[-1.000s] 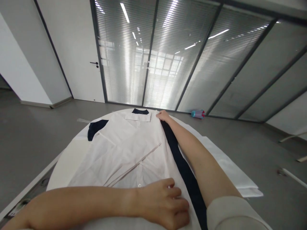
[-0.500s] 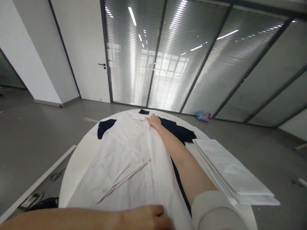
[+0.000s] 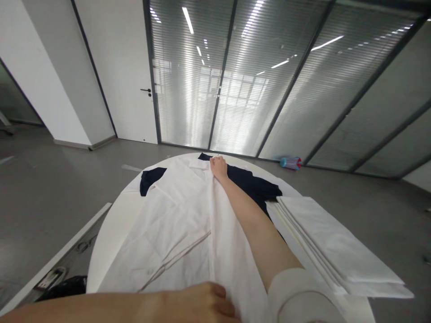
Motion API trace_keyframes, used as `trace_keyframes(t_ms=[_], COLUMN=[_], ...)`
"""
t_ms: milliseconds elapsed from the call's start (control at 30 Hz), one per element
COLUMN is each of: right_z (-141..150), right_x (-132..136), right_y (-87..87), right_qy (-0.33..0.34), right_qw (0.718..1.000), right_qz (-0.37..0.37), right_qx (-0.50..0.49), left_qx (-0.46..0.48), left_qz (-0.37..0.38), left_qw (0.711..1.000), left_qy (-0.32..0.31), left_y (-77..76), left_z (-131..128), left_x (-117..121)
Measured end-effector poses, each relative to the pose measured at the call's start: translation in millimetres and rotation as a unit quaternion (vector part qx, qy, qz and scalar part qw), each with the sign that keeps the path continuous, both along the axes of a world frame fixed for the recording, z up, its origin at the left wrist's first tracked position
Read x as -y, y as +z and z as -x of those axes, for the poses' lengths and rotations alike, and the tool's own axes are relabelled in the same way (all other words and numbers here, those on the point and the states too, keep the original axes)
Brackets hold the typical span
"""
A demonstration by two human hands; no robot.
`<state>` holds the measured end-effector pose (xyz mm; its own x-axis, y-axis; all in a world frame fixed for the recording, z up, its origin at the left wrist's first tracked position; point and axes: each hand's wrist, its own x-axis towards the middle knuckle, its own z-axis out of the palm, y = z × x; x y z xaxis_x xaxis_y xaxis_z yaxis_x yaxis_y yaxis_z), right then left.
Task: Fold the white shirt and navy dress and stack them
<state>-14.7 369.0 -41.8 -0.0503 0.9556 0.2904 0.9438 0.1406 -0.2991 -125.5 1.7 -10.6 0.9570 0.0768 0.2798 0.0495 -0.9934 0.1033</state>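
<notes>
The white shirt lies on the round table, over the navy garment. The right hand pinches its edge beside the collar; the left hand curls low over the cloth, its grip I cannot tell. One side seems being folded inward, which calls for keeping the edge straight.

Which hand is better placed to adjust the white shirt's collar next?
Right, I'd say. The right hand is at the neck end of the white shirt, right beside the collar. The left hand is down at the near end, its forearm crossing low in view.
</notes>
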Motion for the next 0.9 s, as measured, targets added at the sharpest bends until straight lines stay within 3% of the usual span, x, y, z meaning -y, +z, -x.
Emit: trace_keyframes(t_ms=[133, 233, 400, 533, 667, 900], right_z=[0, 1, -2, -9, -19, -32], right_x=[-3, -9, -20, -19, -10, 2], right_y=[-8.0, -17.3, -21.6, -16.6, -11.2, -17.7], right_qy=[0.057, 0.071, 0.098, 0.123, 0.087, 0.105], right_qw=[0.997, 0.991, 0.984, 0.983, 0.994, 0.982], right_qz=[0.012, 0.078, 0.13, 0.125, 0.059, 0.144], right_qx=[0.058, 0.079, 0.072, 0.053, 0.036, 0.058], left_qx=[0.008, 0.013, -0.01, -0.031, -0.022, -0.035], left_qz=[0.036, 0.046, 0.083, 0.105, 0.1, 0.027], left_qw=[0.994, 0.99, 0.991, 0.99, 0.99, 0.998], left_qy=[0.103, 0.133, 0.103, 0.094, 0.101, 0.037], left_y=[12.8, -1.1, -26.4, -15.6, -2.2, -22.2], left_z=[-14, -22, -19, -17, -24, -30], left_x=[-31, -45, -33, -24, -28, -25])
